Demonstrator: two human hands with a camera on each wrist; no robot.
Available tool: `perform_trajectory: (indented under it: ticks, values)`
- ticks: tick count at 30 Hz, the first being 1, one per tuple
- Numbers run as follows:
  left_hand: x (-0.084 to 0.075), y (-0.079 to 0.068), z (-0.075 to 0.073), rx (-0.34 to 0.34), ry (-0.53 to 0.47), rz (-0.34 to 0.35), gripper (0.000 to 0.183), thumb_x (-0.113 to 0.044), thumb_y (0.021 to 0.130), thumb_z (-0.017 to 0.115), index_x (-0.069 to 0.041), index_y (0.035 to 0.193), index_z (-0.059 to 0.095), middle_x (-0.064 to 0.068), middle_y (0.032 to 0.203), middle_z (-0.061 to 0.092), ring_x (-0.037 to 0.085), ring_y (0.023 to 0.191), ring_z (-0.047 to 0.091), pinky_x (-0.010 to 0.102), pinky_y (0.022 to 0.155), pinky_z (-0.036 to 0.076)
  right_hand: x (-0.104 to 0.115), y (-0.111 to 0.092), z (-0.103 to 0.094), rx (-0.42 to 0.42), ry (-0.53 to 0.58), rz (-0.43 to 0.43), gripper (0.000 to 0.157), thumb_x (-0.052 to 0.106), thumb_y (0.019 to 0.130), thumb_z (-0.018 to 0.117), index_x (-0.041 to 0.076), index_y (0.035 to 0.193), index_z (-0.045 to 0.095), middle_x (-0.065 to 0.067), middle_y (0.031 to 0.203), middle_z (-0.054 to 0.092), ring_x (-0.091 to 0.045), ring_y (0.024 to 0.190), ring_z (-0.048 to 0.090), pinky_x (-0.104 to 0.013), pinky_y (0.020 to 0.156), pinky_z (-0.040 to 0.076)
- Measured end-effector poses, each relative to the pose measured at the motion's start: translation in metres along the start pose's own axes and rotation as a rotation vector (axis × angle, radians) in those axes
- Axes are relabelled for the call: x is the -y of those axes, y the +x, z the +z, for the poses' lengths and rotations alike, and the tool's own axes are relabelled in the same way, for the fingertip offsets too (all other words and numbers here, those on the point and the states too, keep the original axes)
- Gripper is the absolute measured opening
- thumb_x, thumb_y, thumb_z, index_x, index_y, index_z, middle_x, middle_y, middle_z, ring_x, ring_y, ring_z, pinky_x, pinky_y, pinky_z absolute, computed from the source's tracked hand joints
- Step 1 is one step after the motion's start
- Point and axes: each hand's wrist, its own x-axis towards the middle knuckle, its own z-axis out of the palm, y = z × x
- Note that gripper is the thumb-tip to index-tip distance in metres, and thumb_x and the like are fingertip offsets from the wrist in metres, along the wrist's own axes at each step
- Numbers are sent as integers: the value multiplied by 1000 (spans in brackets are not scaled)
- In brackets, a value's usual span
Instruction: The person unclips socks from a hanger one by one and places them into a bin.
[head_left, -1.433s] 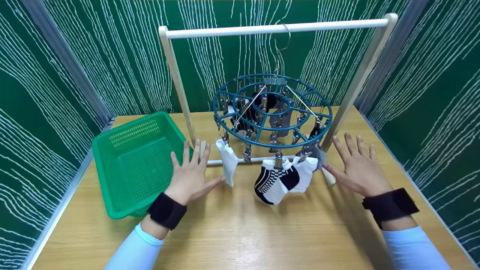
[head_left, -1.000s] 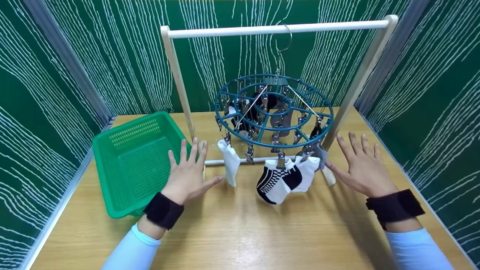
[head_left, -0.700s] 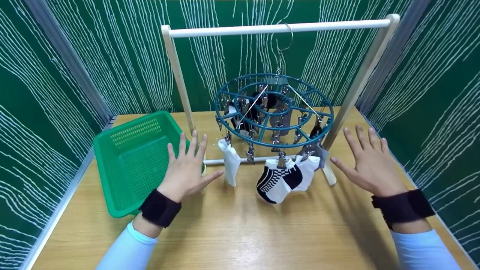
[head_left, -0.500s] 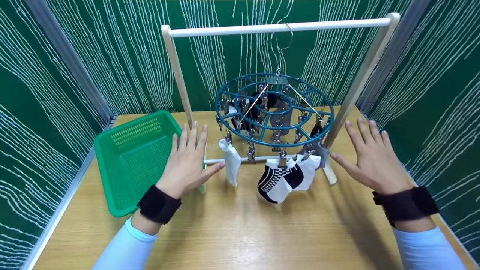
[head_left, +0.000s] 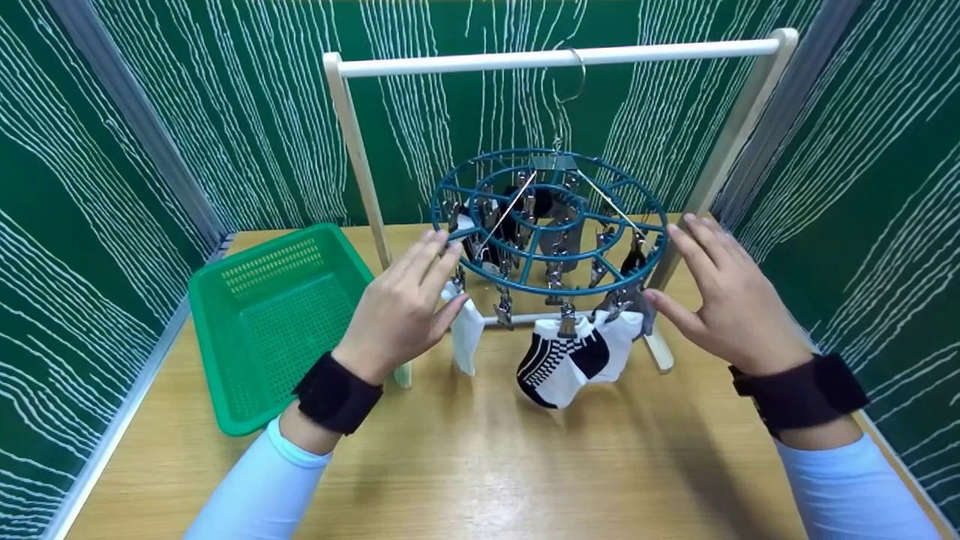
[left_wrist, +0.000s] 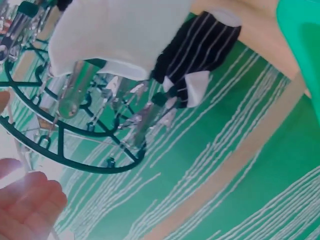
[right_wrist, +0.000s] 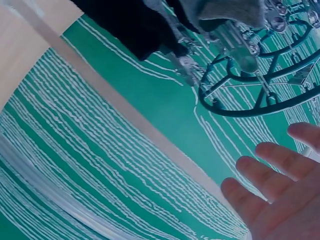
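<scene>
A round teal clip hanger [head_left: 525, 288] with several metal clips hangs by its hook from a wooden rack. Clipped along its front are a black-and-white checked sock [head_left: 551, 371], a plain white sock [head_left: 616, 345] and, at the left, another white sock [head_left: 466, 330]. Darker socks hang farther back; a striped black one [left_wrist: 202, 45] shows in the left wrist view. My left hand [head_left: 401, 311] is at the hanger's left rim, fingers extended. At the right rim, my right hand [head_left: 739, 307] has its fingers spread and fairly straight. Both palms face the ring, and neither hand grips anything.
The rack's white top bar [head_left: 465, 64] spans above the hanger, with wooden legs [head_left: 360, 165] on either side. A green plastic basket [head_left: 206, 352] stands on the wooden table [head_left: 480, 465] at the left. Green walls with white lines enclose the back and sides.
Both hands first drew apart from the hanging socks, then came up and inward to the two sides of the hanger's ring. The socks stay clipped in place.
</scene>
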Motion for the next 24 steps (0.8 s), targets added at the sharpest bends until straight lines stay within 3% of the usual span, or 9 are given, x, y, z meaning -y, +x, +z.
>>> perform_trajectory:
  ticks: [4,10,15,19,24]
  values:
    - [-3,7,1,-31,3,56,50,-17,97,84,3,140,69,26,141,70,38,133,70,46,109,59,2,7,1,-32,17,-29,80,31,95,84,4,162,48,-24,166,49,-49,154,45,-66,128,35]
    - [-5,13,5,-45,32,112,36,-12,100,79,1,133,75,21,131,77,34,123,76,43,106,62,2,13,2,0,45,-18,73,26,95,85,4,158,54,-24,164,52,-49,153,47,-72,121,40]
    - [-5,16,10,-114,64,145,24,-8,102,76,2,123,79,19,117,82,31,110,81,41,98,65,1,16,4,-19,49,-57,61,16,95,85,-2,148,62,-25,158,58,-49,147,54,-73,115,46]
    - [-4,18,11,-168,84,158,16,-1,99,77,5,114,81,18,111,83,30,105,82,39,95,66,1,17,7,-54,45,-114,55,10,94,85,-6,143,66,-27,150,64,-48,142,60,-71,112,49]
    - [-2,19,9,-170,96,130,17,1,99,77,5,115,81,18,114,82,31,106,82,40,96,66,4,22,7,-72,41,-142,51,9,93,86,-8,137,68,-29,142,68,-49,135,65,-69,109,53]
